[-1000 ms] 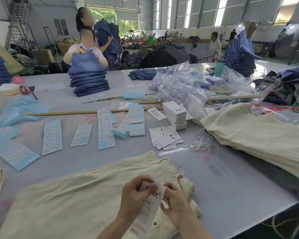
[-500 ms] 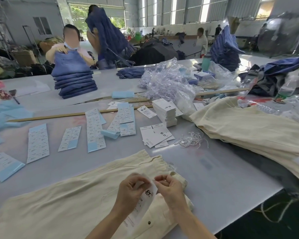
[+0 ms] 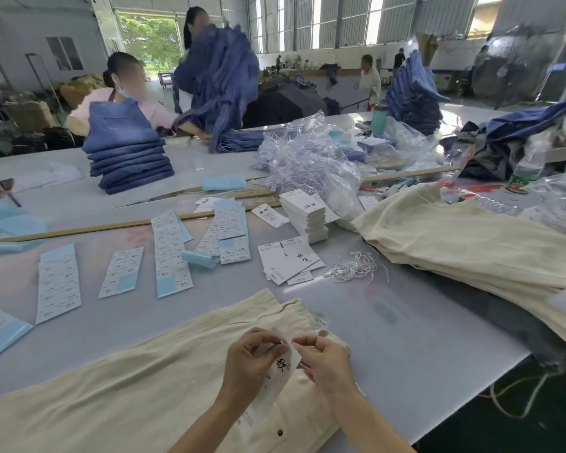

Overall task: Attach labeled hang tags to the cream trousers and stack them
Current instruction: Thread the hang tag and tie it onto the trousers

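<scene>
Over cream trousers (image 3: 118, 397) on bench (image 3: 422, 338): my left hand (image 3: 249, 364) pinched hang tag (image 3: 275, 377) top; my right hand (image 3: 324, 358) pinched beside it, fingers curled.

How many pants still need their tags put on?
I can't count exactly. The folded cream pile on the right may be finished; one tag shows at its edge. Right now both hands, left hand and right hand, pinch a hang tag over the cream trousers. A tag stack and strings still wait.
</scene>
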Motion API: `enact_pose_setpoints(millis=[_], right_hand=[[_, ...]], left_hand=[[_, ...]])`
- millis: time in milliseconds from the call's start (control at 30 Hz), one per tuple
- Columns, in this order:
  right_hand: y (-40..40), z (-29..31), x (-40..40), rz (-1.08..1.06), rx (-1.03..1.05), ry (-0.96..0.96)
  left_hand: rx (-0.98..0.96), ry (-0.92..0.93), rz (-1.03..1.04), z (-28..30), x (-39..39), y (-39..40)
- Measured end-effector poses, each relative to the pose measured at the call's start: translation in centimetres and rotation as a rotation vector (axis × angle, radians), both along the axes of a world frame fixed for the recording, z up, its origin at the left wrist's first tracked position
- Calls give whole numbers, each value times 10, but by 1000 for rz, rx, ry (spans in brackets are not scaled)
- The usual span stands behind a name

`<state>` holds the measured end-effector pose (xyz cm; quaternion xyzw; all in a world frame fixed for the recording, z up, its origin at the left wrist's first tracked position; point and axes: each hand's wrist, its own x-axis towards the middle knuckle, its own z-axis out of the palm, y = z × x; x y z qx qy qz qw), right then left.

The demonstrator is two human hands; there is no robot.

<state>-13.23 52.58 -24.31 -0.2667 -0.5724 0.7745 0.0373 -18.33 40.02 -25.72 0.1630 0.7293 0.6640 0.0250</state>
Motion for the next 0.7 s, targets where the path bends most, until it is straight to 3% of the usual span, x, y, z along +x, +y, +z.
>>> enact_pose_setpoints(millis=[200,333,567,700], right_hand=[[14,4,-4,291,284,12],[34,4,-22,335,561,-45],[40,-2,-76,288,821,-67],[39,-10,-95,228,811,-115]], left_hand=[[-199,-32,78,-1,-44,-28],[-380,-29,113,-5,-91,-47],[-981,76,-36,-14,-133,-20],[-861,77,-130,-11,-140,17]])
